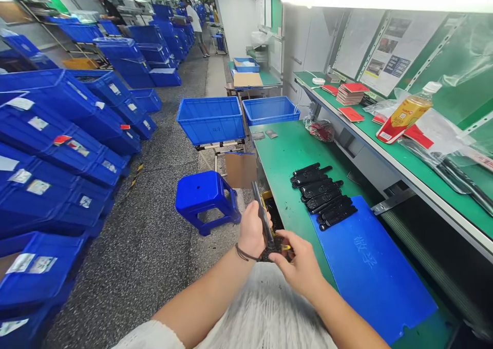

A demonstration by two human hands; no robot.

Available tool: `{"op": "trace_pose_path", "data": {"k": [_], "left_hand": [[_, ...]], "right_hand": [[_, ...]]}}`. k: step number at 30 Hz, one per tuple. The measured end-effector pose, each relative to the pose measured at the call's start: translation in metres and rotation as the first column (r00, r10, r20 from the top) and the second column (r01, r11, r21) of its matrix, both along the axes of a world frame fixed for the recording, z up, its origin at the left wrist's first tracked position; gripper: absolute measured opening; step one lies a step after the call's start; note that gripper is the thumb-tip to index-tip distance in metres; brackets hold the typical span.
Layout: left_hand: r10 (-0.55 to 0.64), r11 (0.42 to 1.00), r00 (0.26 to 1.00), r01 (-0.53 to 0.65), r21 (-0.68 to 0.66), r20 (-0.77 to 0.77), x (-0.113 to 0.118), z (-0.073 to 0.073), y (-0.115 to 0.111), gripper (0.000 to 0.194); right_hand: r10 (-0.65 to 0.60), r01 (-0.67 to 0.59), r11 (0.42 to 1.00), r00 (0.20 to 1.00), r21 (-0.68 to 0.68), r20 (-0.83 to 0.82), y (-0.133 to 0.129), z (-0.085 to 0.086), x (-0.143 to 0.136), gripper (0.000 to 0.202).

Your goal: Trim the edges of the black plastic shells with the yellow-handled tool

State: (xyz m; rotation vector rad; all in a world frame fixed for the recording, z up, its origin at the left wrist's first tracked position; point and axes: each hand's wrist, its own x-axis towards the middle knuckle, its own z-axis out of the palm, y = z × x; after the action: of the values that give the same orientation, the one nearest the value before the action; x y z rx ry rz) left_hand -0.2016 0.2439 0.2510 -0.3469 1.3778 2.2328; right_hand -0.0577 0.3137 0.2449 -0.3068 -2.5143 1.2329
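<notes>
My left hand point(253, 231) is wrapped around a long, narrow black plastic part point(262, 213), which stands tilted above my lap. Close to its lower end is my right hand point(298, 259), thumb and fingers curled toward each other. A bit of yellow shows by those fingertips, but whatever they pinch is too small and hidden to name. On the green bench to the right, several similar black parts point(321, 192) lie in an overlapping row, partly on a blue sheet point(370, 267).
A blue stool point(202, 192) stands left of the bench. Blue crates point(211, 118) rest on a rack ahead, and more crates point(57, 149) are stacked along the left. The raised shelf holds a drink bottle point(408, 113) and red cards point(351, 93). Two people are farther down the aisle.
</notes>
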Motion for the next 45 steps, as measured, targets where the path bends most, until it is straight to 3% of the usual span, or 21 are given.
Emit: {"op": "trace_pose_path", "data": {"k": [2, 5, 7, 8, 9, 11, 12, 13, 14, 17, 20, 22, 24, 26, 34, 40, 45], "left_hand": [[-0.057, 0.998, 0.998, 0.056, -0.026, -0.039, 0.003, -0.002, 0.0, 0.038], [-0.124, 0.983, 0.981, 0.101, -0.153, -0.149, 0.002, -0.002, -0.011, 0.042], [-0.148, 0.945, 0.892, 0.001, -0.327, -0.427, -0.001, 0.001, -0.026, 0.047], [-0.214, 0.915, 0.754, -0.067, -0.398, -0.621, -0.002, 0.002, -0.034, 0.046], [-0.321, 0.894, 0.532, -0.102, -0.436, -0.783, -0.001, 0.003, -0.042, 0.042], [-0.469, 0.881, 0.02, -0.057, -0.469, -0.883, 0.002, 0.005, -0.054, 0.031], [-0.471, 0.879, -0.139, 0.011, -0.477, -0.871, 0.004, 0.006, -0.057, 0.033], [-0.451, 0.877, -0.22, 0.069, -0.475, -0.865, 0.007, 0.006, -0.059, 0.037], [-0.432, 0.88, -0.241, 0.101, -0.465, -0.869, 0.008, 0.007, -0.059, 0.041], [-0.41, 0.892, -0.198, 0.118, -0.437, -0.89, 0.009, 0.008, -0.055, 0.043], [-0.398, 0.889, -0.199, 0.156, -0.43, -0.896, 0.006, 0.01, -0.052, 0.041], [-0.399, 0.88, -0.221, 0.179, -0.439, -0.89, 0.005, 0.01, -0.052, 0.042], [-0.407, 0.869, -0.253, 0.188, -0.457, -0.878, 0.005, 0.012, -0.051, 0.042], [-0.412, 0.863, -0.274, 0.188, -0.468, -0.869, 0.006, 0.013, -0.05, 0.042], [-0.485, 0.848, -0.236, 0.107, -0.518, -0.842, 0.006, 0.019, -0.048, 0.042], [-0.515, 0.855, -0.028, 0.057, -0.516, -0.857, 0.018, 0.02, -0.047, 0.045], [-0.566, 0.822, 0.276, 0.109, -0.559, -0.777, 0.036, 0.018, -0.042, 0.049]], "right_hand": [[0.0, -0.01, 0.997, 0.992, -0.078, -0.129, -0.008, 0.003, -0.002, 0.014], [-0.074, 0.051, 0.994, 0.964, -0.097, -0.256, -0.01, 0.008, 0.0, 0.021], [-0.105, 0.073, 0.989, 0.961, -0.13, -0.258, -0.006, 0.014, 0.005, 0.025], [-0.1, 0.062, 0.986, 0.962, -0.153, -0.253, -0.005, 0.018, 0.008, 0.027], [-0.079, 0.034, 0.983, 0.964, -0.18, -0.252, -0.004, 0.022, 0.011, 0.029], [-0.018, -0.043, 0.973, 0.966, -0.228, -0.259, -0.003, 0.031, 0.018, 0.033], [0.012, -0.075, 0.968, 0.967, -0.241, -0.255, -0.003, 0.036, 0.021, 0.032], [0.037, -0.097, 0.966, 0.969, -0.239, -0.243, -0.002, 0.041, 0.024, 0.029], [0.065, -0.114, 0.97, 0.972, -0.212, -0.227, 0.0, 0.046, 0.026, 0.024], [0.161, -0.153, 0.986, 0.968, 0.061, -0.19, 0.011, 0.058, 0.032, 0.015], [0.255, -0.183, 0.907, 0.956, 0.379, -0.148, 0.025, 0.065, 0.033, 0.029], [0.272, -0.206, 0.89, 0.956, 0.406, -0.111, 0.028, 0.067, 0.03, 0.037], [0.267, -0.22, 0.908, 0.96, 0.357, -0.087, 0.027, 0.068, 0.023, 0.063], [0.257, -0.216, 0.914, 0.964, 0.344, -0.076, 0.023, 0.066, 0.016, 0.075], [0.238, -0.162, 0.836, 0.968, 0.525, -0.081, 0.021, 0.065, 0.01, 0.06], [0.17, 0.04, 0.723, 0.957, 0.69, -0.234, 0.023, 0.059, 0.01, 0.054], [0.089, 0.234, 0.671, 0.916, 0.703, -0.39, 0.027, 0.044, 0.002, 0.052]]}}
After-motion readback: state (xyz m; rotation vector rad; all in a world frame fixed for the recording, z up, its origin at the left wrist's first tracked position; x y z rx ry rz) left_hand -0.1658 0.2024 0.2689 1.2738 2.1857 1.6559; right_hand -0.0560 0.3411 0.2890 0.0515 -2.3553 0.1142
